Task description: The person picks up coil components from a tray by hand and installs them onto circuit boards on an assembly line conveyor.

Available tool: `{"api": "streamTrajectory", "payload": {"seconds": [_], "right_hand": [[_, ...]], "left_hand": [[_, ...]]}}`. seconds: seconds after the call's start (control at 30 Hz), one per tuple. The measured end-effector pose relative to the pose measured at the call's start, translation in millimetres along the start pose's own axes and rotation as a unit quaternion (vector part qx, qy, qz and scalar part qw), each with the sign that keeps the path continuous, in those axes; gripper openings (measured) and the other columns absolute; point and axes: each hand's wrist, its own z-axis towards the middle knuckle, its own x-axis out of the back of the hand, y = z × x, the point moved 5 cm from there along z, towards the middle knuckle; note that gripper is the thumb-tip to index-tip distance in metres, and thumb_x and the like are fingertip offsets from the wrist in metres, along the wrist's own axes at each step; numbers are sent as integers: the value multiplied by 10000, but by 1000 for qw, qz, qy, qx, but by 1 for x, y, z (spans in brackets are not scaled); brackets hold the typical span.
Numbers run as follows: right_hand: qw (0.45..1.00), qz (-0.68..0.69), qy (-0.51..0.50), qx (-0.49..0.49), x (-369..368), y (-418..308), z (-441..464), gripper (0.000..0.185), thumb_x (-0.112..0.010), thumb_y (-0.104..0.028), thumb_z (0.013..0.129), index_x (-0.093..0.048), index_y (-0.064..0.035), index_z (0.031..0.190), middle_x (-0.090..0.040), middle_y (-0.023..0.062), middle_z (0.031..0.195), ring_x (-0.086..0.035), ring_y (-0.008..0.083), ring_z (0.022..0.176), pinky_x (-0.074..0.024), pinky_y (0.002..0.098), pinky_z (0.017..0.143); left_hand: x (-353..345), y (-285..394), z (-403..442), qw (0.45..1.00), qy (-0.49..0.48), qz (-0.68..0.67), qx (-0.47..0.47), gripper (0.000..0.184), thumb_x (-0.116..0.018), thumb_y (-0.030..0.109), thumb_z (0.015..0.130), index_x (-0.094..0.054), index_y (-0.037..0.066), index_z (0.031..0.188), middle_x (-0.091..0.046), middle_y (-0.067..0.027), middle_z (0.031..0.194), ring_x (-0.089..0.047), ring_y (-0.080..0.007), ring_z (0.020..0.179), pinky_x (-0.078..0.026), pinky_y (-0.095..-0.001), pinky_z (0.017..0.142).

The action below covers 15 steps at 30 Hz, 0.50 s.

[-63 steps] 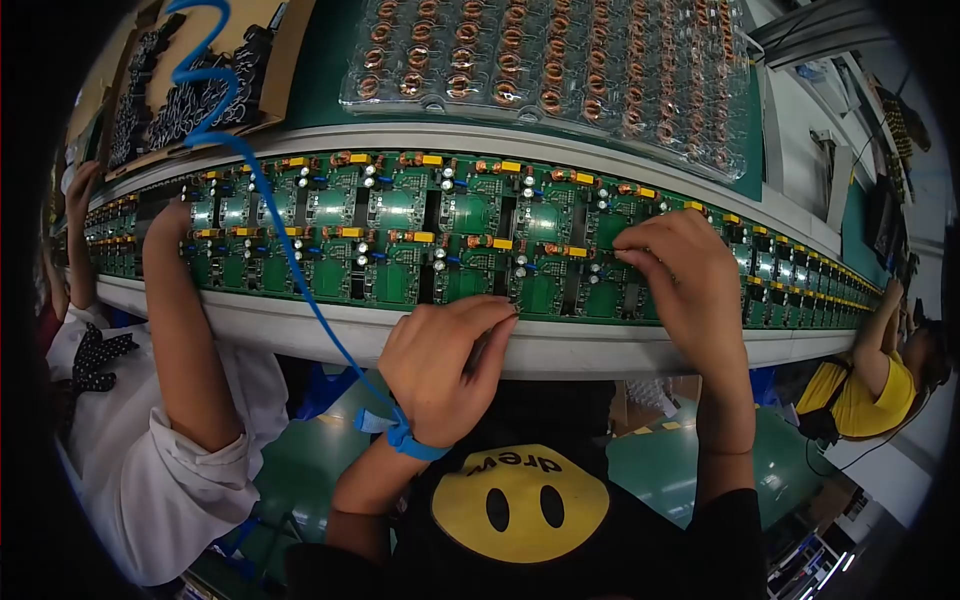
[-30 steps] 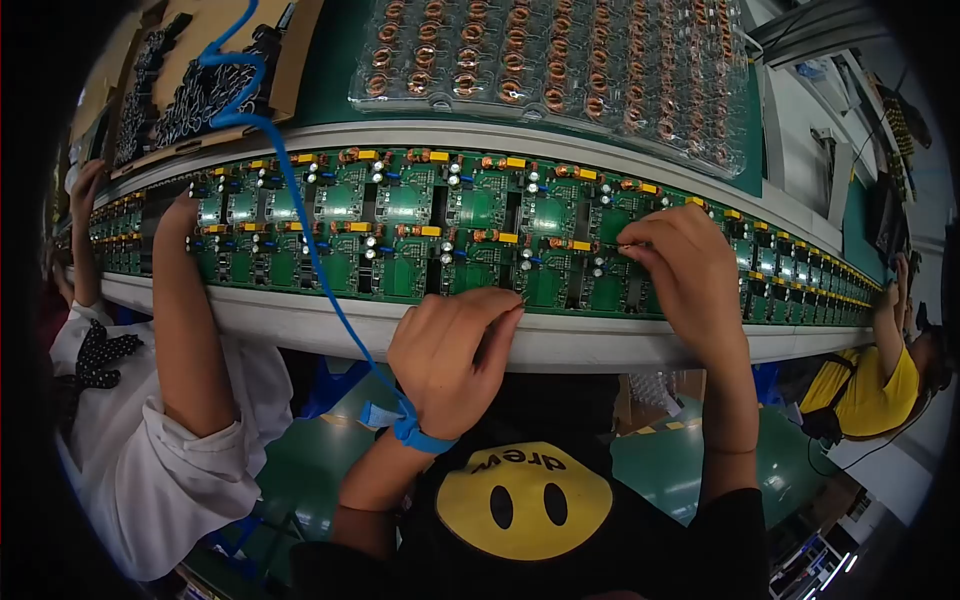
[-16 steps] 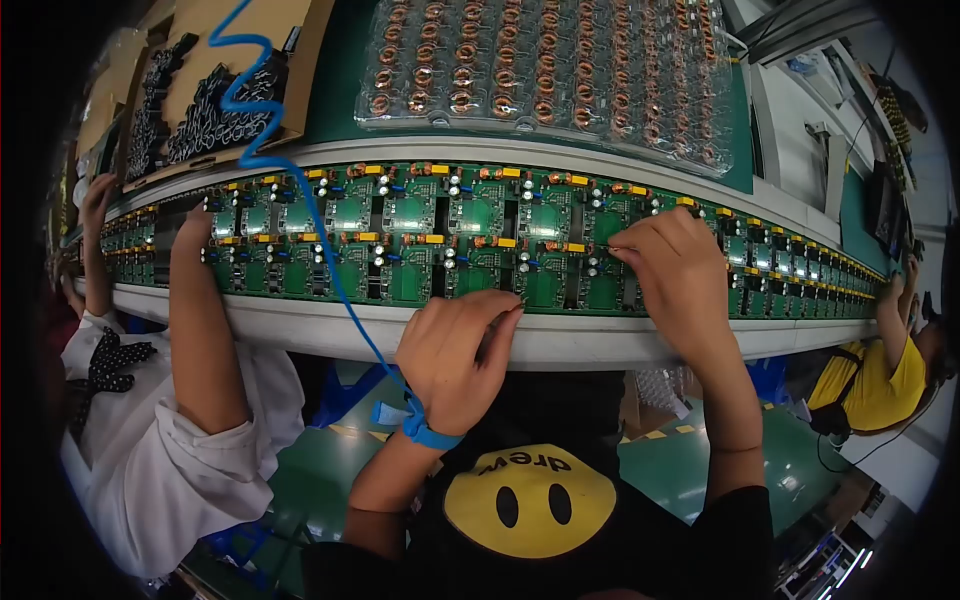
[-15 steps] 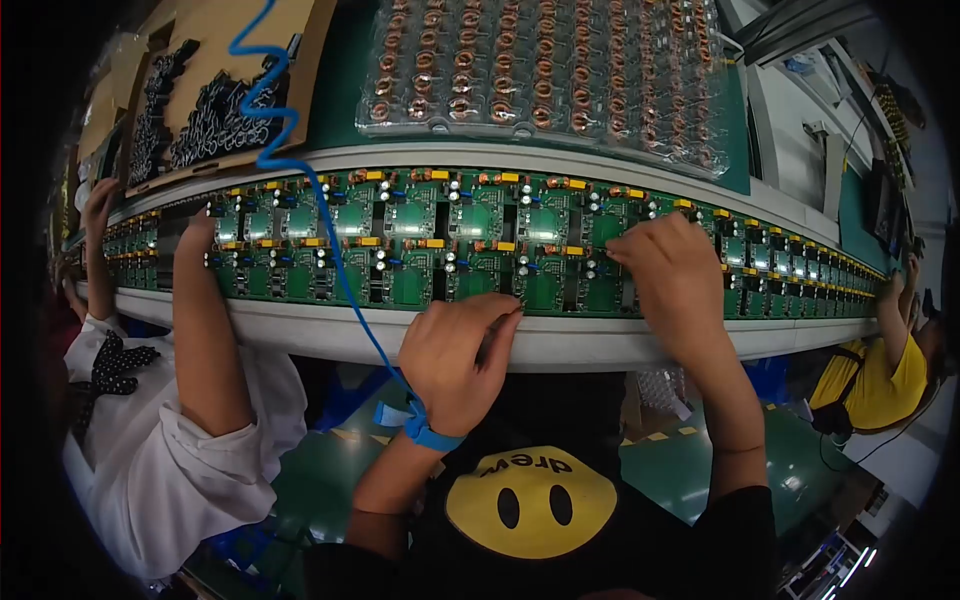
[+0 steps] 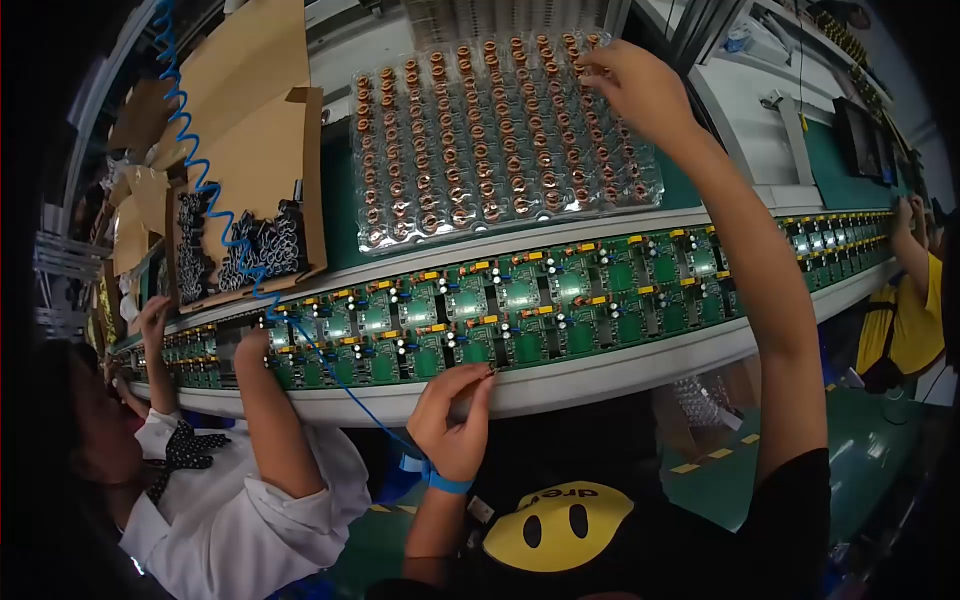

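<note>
My right hand (image 5: 645,95) reaches over the far right corner of a clear plastic tray (image 5: 400,240), fingers pinched at a copper-wound coil (image 5: 583,70). Rows of similar ring coils fill the tray. My left hand (image 5: 450,420), wearing a blue wrist strap (image 5: 445,480), rests near the front edge of the line. Its thumb and forefinger are pressed together over a small dark item, too small to make out. Green circuit boards (image 5: 520,295) with yellow and white parts lie in two rows beyond it.
A cardboard box (image 5: 312,200) of black parts with wire leads (image 5: 265,245) stands at the left. A coiled blue cord (image 5: 215,205) runs down to my wrist strap. A co-worker's arm (image 5: 270,410) reaches over the boards at left; another person in yellow (image 5: 905,320) works at far right.
My right hand has left the boards and moved up to the far corner of the coil tray. The view has tilted up. My left hand stays pinched near the front edge.
</note>
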Motion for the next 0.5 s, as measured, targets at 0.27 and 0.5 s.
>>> {"api": "streamTrajectory", "payload": {"seconds": [0.27, 0.5], "right_hand": [[995, 16, -86, 38, -30, 29, 22, 177, -693, -130, 883, -686, -101, 1057, -647, 73, 1022, -662, 290, 931, -537, 409, 812], [995, -53, -3, 86, -17, -13, 12, 167, -694, -102, 865, -691, -66, 1028, -667, 82, 981, -665, 275, 895, -538, 390, 781]], "left_hand": [[13, 7, 33, 996, 0, -79, 30, 177, -676, -95, 864, -670, -42, 1032, -652, -137, 1070, -674, -204, 966, -598, -291, 795], [-4, 15, 51, 995, -45, -86, 24, 179, -676, -63, 882, -674, -37, 1059, -644, -132, 1089, -671, -190, 958, -572, -287, 817]]}}
